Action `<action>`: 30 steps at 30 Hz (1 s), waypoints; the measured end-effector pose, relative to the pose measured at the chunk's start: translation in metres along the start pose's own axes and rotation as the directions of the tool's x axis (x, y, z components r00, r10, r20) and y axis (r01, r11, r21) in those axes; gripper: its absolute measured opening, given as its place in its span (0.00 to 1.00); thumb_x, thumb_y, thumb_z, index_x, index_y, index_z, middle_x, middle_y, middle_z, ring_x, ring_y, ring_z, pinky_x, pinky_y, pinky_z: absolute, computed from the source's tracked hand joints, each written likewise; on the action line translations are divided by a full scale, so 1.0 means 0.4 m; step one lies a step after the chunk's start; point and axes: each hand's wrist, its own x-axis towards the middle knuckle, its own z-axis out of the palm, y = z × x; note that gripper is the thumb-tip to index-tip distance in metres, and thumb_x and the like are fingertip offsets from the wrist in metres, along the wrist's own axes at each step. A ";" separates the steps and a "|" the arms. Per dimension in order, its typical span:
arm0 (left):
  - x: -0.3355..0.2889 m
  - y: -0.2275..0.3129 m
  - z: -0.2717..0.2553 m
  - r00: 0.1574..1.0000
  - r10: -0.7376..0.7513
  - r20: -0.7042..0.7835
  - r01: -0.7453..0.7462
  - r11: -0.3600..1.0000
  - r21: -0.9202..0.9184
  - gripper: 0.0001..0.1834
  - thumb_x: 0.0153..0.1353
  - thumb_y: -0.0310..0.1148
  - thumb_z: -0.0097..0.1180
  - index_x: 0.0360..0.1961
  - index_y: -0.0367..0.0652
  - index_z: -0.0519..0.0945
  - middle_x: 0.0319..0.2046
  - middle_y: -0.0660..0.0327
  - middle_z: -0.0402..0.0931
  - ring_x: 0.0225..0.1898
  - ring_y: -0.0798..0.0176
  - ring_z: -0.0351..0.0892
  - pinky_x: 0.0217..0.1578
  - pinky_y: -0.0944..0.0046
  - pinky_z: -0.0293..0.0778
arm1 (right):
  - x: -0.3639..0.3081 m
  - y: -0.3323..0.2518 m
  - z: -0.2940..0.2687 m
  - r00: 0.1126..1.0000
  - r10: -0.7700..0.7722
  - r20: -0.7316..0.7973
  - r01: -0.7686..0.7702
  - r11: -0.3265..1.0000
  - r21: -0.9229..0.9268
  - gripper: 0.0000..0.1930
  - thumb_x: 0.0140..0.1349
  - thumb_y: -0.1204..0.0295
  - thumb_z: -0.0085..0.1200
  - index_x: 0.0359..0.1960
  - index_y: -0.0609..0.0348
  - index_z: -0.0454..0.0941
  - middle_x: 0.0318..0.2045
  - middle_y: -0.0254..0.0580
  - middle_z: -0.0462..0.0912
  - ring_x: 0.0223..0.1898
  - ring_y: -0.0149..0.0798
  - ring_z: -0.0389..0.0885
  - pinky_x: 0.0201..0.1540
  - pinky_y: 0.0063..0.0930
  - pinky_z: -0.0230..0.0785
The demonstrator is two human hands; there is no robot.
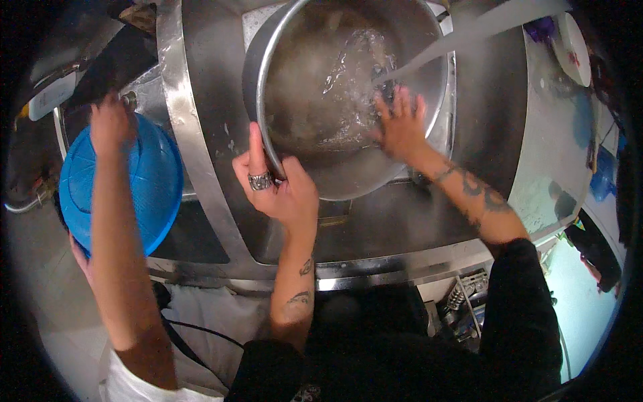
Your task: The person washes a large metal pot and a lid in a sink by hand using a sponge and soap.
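Note:
A large round metal pot [263, 87] stands in the steel sink, with cloudy water [305, 80] inside. My left hand [280, 187], with a ring on one finger, grips the near-left part of its rim; the index finger points along the outer wall. Inside the pot, my right hand [404, 127] has its fingers spread at the water's surface, near the right wall. From the upper right a stream of water [462, 43] falls just beyond those fingertips, and the surface ripples and splashes there. Whatever lies below the splash cannot be made out.
At the left, a co-worker in a white sleeve holds a blue plastic basket [157, 191], one hand [112, 127] over it. A steel divider [181, 100] separates that side from my sink [485, 107]. A counter [552, 161] with several items runs along the right; utensils [469, 298] sit below the edge.

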 end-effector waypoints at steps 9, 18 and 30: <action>0.003 -0.022 0.000 1.000 0.006 -0.007 -0.006 0.999 0.047 0.34 0.42 0.14 0.47 0.56 0.39 0.77 0.32 0.63 0.63 0.28 0.70 0.63 0.27 0.71 0.62 | -0.069 -0.082 -0.040 0.859 -0.387 0.335 0.117 0.786 0.608 0.41 0.63 0.37 0.33 0.72 0.49 0.47 0.68 0.59 0.54 0.71 0.54 0.48 0.71 0.48 0.29; -0.016 -0.040 -0.023 0.996 -0.092 0.022 0.093 0.995 -0.037 0.36 0.44 0.15 0.46 0.61 0.35 0.71 0.36 0.64 0.62 0.31 0.72 0.64 0.30 0.75 0.63 | 0.260 0.220 -0.176 0.867 -0.408 -0.287 0.133 0.744 -0.655 0.35 0.62 0.46 0.43 0.69 0.44 0.57 0.71 0.27 0.52 0.71 0.34 0.47 0.73 0.39 0.32; -0.023 -0.050 -0.017 0.973 -0.231 -0.025 0.220 0.949 -0.228 0.40 0.43 0.13 0.45 0.65 0.35 0.65 0.39 0.64 0.62 0.38 0.71 0.69 0.41 0.74 0.67 | 0.361 -0.066 -0.365 0.238 -0.676 -0.698 0.707 0.613 -0.353 0.34 0.59 0.58 0.55 0.67 0.48 0.58 0.66 0.33 0.63 0.65 0.39 0.63 0.66 0.39 0.53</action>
